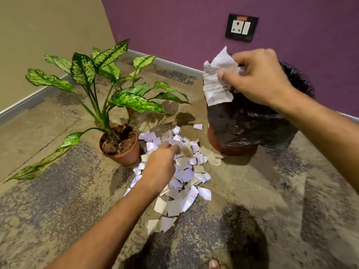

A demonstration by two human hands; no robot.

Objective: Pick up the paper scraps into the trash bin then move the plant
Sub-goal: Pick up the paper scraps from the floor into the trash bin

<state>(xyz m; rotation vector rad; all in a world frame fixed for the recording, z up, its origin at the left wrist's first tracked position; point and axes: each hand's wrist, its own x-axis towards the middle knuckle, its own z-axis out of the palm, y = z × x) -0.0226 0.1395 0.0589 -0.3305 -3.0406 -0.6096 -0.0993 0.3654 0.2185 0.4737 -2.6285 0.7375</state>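
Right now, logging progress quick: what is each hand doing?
Left hand: pinching scraps from the paper scrap pile.
Right hand: holding printed paper scraps over the trash bin.

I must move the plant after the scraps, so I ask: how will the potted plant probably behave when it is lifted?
The plant probably tips easily: long leaves spread far beyond its small pot. The leaves look floppy, one drooping to the carpet, so they may drag. Visible soil suggests some weight; gripping the pot seems safer.
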